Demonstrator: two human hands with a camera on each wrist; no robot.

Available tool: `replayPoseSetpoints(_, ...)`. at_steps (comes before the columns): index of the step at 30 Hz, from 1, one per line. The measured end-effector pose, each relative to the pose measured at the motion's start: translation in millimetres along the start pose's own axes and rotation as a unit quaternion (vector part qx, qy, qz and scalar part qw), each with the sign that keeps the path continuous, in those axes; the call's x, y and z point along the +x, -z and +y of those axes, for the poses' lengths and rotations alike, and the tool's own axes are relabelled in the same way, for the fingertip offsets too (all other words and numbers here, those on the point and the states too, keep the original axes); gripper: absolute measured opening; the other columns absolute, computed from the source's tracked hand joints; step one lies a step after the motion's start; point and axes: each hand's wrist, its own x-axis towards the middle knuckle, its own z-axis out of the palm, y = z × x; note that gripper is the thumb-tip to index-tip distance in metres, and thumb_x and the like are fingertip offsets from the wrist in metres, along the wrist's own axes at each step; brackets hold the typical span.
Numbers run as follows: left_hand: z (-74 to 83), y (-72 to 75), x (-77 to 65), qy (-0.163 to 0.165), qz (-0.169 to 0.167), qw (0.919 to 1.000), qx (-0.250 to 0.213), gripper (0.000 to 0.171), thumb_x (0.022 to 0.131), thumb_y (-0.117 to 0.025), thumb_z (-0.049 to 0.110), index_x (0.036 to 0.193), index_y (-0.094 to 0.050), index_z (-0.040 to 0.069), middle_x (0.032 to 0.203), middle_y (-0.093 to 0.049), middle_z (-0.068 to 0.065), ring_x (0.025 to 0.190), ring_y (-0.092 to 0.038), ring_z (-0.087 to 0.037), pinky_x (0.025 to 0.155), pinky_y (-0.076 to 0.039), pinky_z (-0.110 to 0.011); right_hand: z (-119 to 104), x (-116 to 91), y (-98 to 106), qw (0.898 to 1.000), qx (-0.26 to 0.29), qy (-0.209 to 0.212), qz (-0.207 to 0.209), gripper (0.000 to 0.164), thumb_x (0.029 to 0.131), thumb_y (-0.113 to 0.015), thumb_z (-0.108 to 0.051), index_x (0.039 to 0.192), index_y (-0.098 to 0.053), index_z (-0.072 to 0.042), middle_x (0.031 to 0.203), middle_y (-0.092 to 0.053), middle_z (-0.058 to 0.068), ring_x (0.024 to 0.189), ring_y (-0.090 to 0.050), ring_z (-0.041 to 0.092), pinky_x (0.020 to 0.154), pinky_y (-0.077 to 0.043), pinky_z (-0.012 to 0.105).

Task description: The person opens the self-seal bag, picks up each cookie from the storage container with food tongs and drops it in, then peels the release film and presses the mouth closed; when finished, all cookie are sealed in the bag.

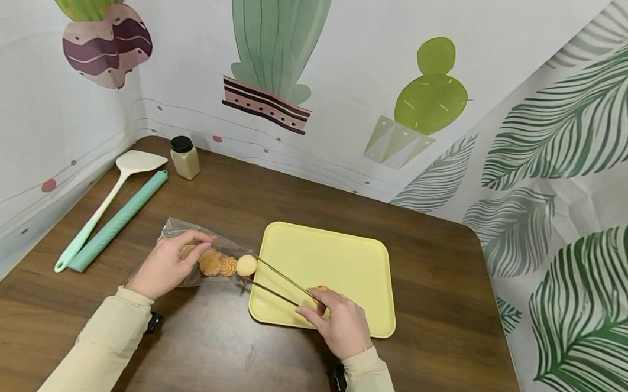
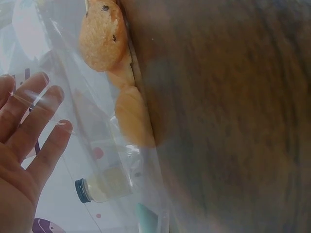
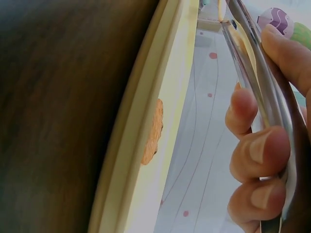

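Note:
My left hand [image 1: 169, 261] pinches the upper film of a clear plastic bag [image 1: 221, 241] lying left of the tray. Inside the bag is a row of cookies, among them a brown round one [image 1: 209, 263] and a swirled one [image 1: 228, 265]. My right hand [image 1: 343, 325] grips metal tongs [image 1: 281, 276]. Their tips lie on either side of a pale round cookie [image 1: 246, 265], between the bag and the tray's left edge; whether they press it I cannot tell. A cookie [image 3: 154, 132] sits on the yellow tray [image 1: 343, 253], partly behind my right hand in the head view.
A white-headed spatula [image 1: 139, 162] and a teal stick [image 1: 120, 221] lie at the table's left. Near the back edge stands a black-capped jar [image 1: 185, 158]. Patterned cloth walls [image 1: 342, 129] border the wooden table [image 1: 436, 284] behind and to the sides.

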Motion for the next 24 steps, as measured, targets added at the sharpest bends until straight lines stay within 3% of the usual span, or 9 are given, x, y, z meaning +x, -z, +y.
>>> replayPoseSetpoints(10,0.1,-1.1,-0.1,0.0,0.001,1.0,-0.003,0.012,0.096,-0.062,0.01,0.105,-0.069,0.011,0.106,-0.072,-0.003,0.08,-0.062,-0.012,0.064,-0.048,-0.034,-5,9,-5,1.0,-0.001,0.012,0.0,0.039,0.082,-0.074,-0.047,0.105,-0.075,-0.016,0.067,-0.052,-0.014,0.047,-0.028,-0.004,0.043,-0.031,0.014)
replayPoseSetpoints(17,-1.3,-1.2,-1.0,0.002,-0.005,1.0,-0.007,0.012,0.097,-0.062,0.01,0.106,-0.069,0.011,0.107,-0.072,-0.003,0.084,-0.064,-0.013,0.067,-0.049,-0.037,-9,15,-8,1.0,-0.003,0.015,-0.004,0.039,0.081,-0.075,-0.047,0.104,-0.075,-0.016,0.066,-0.052,-0.015,0.048,-0.031,-0.003,0.044,-0.034,0.016)
replayPoseSetpoints(22,-1.8,-0.6,-1.7,0.005,-0.008,0.9999,-0.011,0.012,0.097,-0.062,0.01,0.106,-0.069,0.011,0.107,-0.072,-0.005,0.07,-0.057,-0.013,0.062,-0.045,-0.029,-11,19,-10,1.0,-0.006,0.013,-0.013,0.041,0.081,-0.074,-0.05,0.105,-0.075,-0.017,0.066,-0.052,-0.016,0.047,-0.03,-0.003,0.044,-0.033,0.015)
replayPoseSetpoints(24,-1.9,-0.3,-1.8,0.007,-0.007,0.9999,-0.01,0.012,0.096,-0.062,0.01,0.106,-0.069,0.011,0.107,-0.072,-0.004,0.072,-0.059,-0.013,0.062,-0.045,-0.031,-12,21,-11,1.0,-0.005,0.013,-0.015,0.041,0.081,-0.073,-0.05,0.106,-0.075,-0.017,0.066,-0.052,-0.015,0.047,-0.031,-0.003,0.043,-0.032,0.015)
